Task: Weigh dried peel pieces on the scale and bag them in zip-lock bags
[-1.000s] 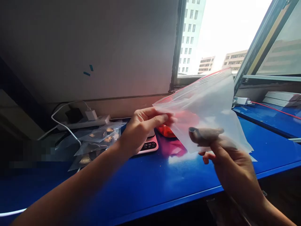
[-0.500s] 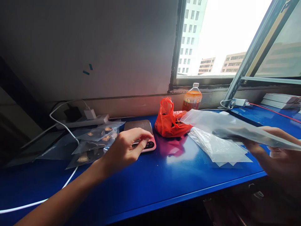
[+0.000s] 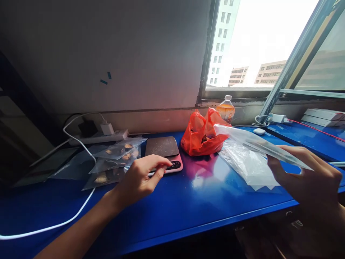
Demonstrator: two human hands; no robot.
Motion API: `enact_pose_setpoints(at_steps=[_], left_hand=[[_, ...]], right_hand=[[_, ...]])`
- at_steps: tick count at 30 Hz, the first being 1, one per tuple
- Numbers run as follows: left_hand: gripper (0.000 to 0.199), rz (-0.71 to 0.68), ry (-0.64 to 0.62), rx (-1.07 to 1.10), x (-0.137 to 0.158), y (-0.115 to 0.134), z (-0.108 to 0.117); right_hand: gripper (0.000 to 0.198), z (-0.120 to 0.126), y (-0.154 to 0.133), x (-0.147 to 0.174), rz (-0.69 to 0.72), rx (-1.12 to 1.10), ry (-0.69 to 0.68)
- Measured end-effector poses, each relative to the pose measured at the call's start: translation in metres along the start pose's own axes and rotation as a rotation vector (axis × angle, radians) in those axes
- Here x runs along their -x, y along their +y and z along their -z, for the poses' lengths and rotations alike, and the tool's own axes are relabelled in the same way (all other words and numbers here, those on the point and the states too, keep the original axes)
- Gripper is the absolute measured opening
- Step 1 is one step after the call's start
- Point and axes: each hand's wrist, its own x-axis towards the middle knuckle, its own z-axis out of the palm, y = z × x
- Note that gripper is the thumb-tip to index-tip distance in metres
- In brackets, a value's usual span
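Note:
My left hand (image 3: 145,174) is at the front of a pink kitchen scale (image 3: 179,158). Its fingers are drawn together with nothing visible in them, and the index fingertip is at the black button panel. Dark and dusty-looking, the weighing plate (image 3: 161,145) carries nothing. On the right, my right hand (image 3: 309,176) pinches a clear plastic bag (image 3: 253,140), held flat above the desk. Beneath it lies a stack of clear plastic bags (image 3: 242,165). A red plastic carrier bag (image 3: 198,140) stands open at the top between the hands, with dark dried pieces inside.
Several clear bags with brownish dried pieces (image 3: 101,178) lie left of the scale. A white cable (image 3: 81,212) crosses the blue desk (image 3: 172,216) from a power strip (image 3: 118,135). An orange drink bottle (image 3: 226,108) stands behind the red bag. White boxes (image 3: 323,117) sit far right.
My right hand has brought the clear bag left and lowered it slightly. My left hand stays by the scale's panel, its index fingertip now at the buttons. The view has shifted slightly.

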Motion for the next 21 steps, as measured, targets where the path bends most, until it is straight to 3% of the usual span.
enact_pose_setpoints(at_steps=[5,10,13,17,21], left_hand=[[0.019,-0.037,-0.022,0.004,0.002,-0.001,-0.004],[0.020,-0.074,-0.084,-0.016,0.003,-0.004,-0.006],[0.020,-0.104,-0.107,-0.032,0.003,-0.004,-0.006],[0.021,-0.176,-0.138,-0.066,0.005,-0.003,-0.006],[0.022,-0.282,-0.179,-0.129,0.008,-0.002,-0.006]], right_hand=[[0.012,-0.008,0.010,-0.031,0.000,0.083,-0.116],[0.021,-0.017,0.002,-0.077,-0.062,0.057,-0.184],[0.021,-0.026,-0.007,-0.109,-0.038,-0.010,-0.349],[0.031,-0.047,-0.017,-0.153,0.008,0.097,-0.672],[0.031,-0.068,-0.020,-0.190,-0.031,0.189,-0.775]])
